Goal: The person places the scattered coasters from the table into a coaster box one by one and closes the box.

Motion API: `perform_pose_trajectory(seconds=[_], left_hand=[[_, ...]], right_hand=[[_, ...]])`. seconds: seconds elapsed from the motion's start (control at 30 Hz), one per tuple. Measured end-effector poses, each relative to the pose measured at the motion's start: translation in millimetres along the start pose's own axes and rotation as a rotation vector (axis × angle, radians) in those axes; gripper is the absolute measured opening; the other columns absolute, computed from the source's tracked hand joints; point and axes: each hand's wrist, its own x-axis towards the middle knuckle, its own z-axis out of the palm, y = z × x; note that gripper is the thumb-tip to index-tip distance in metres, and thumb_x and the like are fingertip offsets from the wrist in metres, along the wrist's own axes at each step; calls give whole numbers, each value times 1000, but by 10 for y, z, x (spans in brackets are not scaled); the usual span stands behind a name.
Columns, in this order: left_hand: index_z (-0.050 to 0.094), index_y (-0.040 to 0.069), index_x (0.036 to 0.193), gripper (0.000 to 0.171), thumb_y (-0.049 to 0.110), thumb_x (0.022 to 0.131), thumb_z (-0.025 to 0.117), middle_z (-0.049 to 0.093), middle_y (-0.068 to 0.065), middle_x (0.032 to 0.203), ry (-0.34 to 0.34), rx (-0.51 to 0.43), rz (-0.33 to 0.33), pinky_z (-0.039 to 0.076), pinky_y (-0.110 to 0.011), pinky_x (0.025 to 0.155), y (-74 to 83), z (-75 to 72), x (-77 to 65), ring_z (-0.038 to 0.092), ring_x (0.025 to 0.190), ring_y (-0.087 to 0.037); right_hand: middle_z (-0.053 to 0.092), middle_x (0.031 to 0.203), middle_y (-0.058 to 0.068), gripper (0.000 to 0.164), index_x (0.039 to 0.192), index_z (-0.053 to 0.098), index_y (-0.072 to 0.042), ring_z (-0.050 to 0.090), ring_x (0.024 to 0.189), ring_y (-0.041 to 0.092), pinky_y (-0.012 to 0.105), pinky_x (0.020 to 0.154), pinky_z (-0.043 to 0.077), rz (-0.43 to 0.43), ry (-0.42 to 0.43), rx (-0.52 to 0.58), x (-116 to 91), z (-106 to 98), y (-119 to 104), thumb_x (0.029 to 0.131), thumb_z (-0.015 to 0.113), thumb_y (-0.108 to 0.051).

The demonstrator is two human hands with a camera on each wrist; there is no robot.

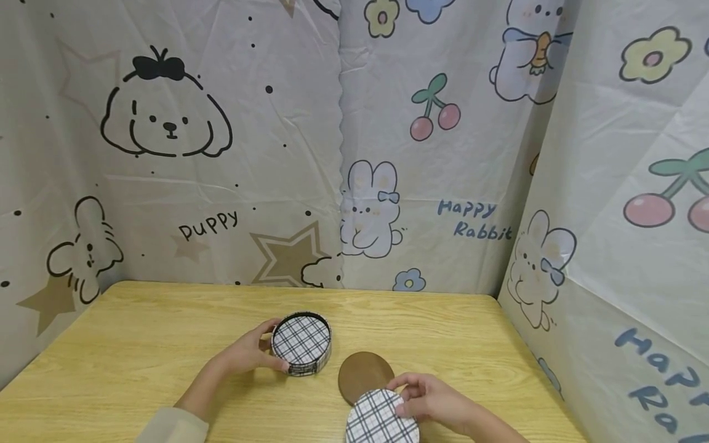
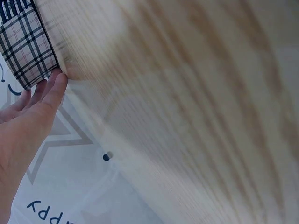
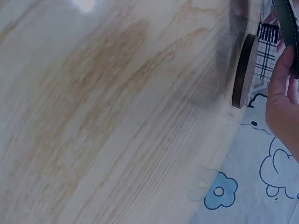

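My left hand (image 1: 246,355) grips the side of a round plaid coaster holder (image 1: 324,358), thumb at its front and fingers behind. A plaid disc (image 1: 301,337) lies inside the holder's dark rim. In the left wrist view the fingers touch the lower edge of the holder (image 2: 30,51). My right hand (image 1: 434,403) pinches a round plaid coaster (image 1: 378,421) by its right edge, near the front of the table. In the right wrist view this coaster (image 3: 286,25) is seen nearly edge-on, held off the table. A plain brown round disc (image 1: 364,376) lies behind it, partly covered by it.
The light wood table (image 1: 166,332) carries these things near its middle. A patterned cloth (image 1: 288,184) with cartoon animals hangs along the back and both sides, close to the table's edges.
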Motion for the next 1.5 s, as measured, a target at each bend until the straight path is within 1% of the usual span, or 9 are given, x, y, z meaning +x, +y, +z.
perform_pose_trajectory(seconds=[0.27, 0.43, 0.67, 0.93, 1.1, 1.5], left_hand=[[16, 4, 147, 101, 19, 72, 81, 30, -31, 144, -2, -1, -7, 44, -50, 98, -3, -15, -14, 35, 129, -51], [17, 3, 147, 100, 20, 72, 81, 31, -30, 143, -12, -3, -1, 45, -49, 97, 8, -14, -17, 35, 129, -50], [18, 5, 147, 101, 20, 71, 82, 33, -30, 143, 2, 0, -7, 43, -51, 99, 5, 0, 1, 35, 130, -50], [18, 6, 147, 100, 19, 71, 82, 31, -29, 144, -1, -25, 0, 44, -49, 98, -4, -8, 5, 35, 130, -50], [17, 5, 147, 99, 18, 72, 81, 30, -29, 144, -9, -19, 6, 45, -49, 98, -3, -7, 4, 34, 130, -50], [15, 3, 147, 99, 17, 74, 80, 32, -30, 143, -24, -16, 17, 45, -49, 97, -7, -13, 2, 36, 129, -50]], right_hand=[[59, 89, 0, 43, 126, 45, 4, 60, 80, 10, 24, 71, 55, -12, 21, 12, 83, -25, -70, 88, 61, -9], [60, 91, 2, 47, 128, 43, 5, 60, 82, 11, 26, 73, 55, -12, 62, 31, 142, -17, -102, 88, 62, -9], [61, 94, 4, 48, 128, 43, 5, 62, 86, 14, 28, 75, 55, -10, 113, 35, 239, 6, -151, 86, 64, -10], [61, 95, 5, 51, 128, 44, 4, 63, 86, 14, 28, 76, 55, -14, 171, 27, 379, 42, -234, 86, 66, -12], [61, 95, 5, 51, 129, 44, 4, 63, 87, 14, 29, 78, 55, -17, 191, 31, 441, 72, -272, 85, 66, -10], [62, 93, 2, 49, 130, 42, 4, 63, 84, 12, 25, 74, 54, -50, 238, 65, 543, 99, -316, 87, 63, -6]])
